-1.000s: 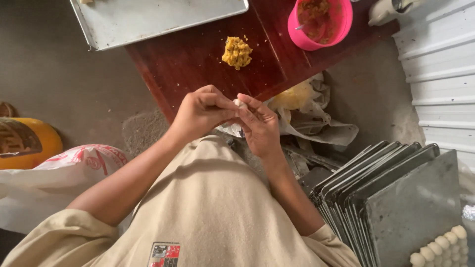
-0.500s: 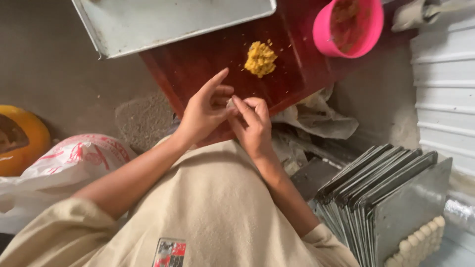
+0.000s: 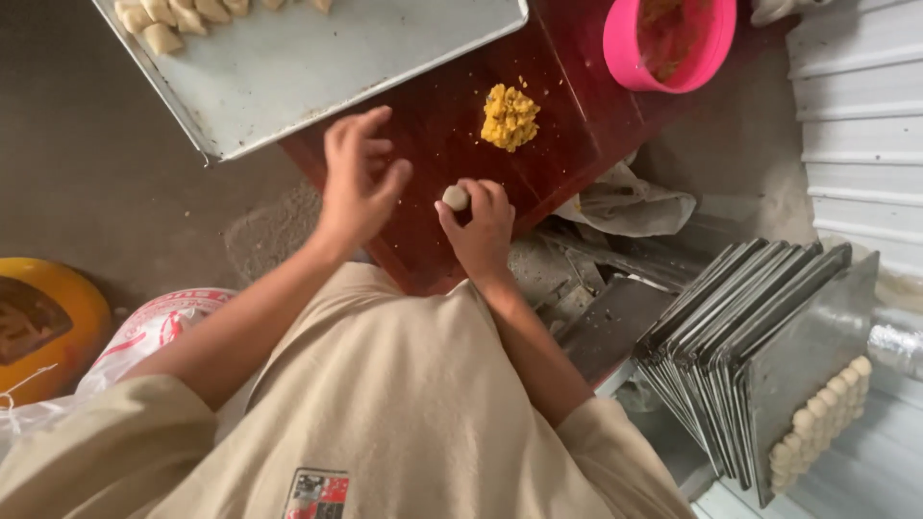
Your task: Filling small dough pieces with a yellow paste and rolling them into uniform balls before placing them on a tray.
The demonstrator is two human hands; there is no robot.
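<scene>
**Dough ball pinched, filling unused**

The small dough ball (image 3: 455, 197) sits pinched in the right hand (image 3: 478, 223)'s fingertips above the red board (image 3: 433, 115). Left hand (image 3: 358, 183) hovers beside, fingers spread, empty. Yellow filling (image 3: 509, 116) lies just beyond; shaped pieces (image 3: 173, 17) already occupy the tray (image 3: 317, 67) farther off.

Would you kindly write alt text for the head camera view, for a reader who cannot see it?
A person's right hand pinches a small dough ball over a dark red table, the left hand open beside it. Beyond lie a yellow filling heap, a pink bowl and a metal tray of shaped dough pieces.
</scene>
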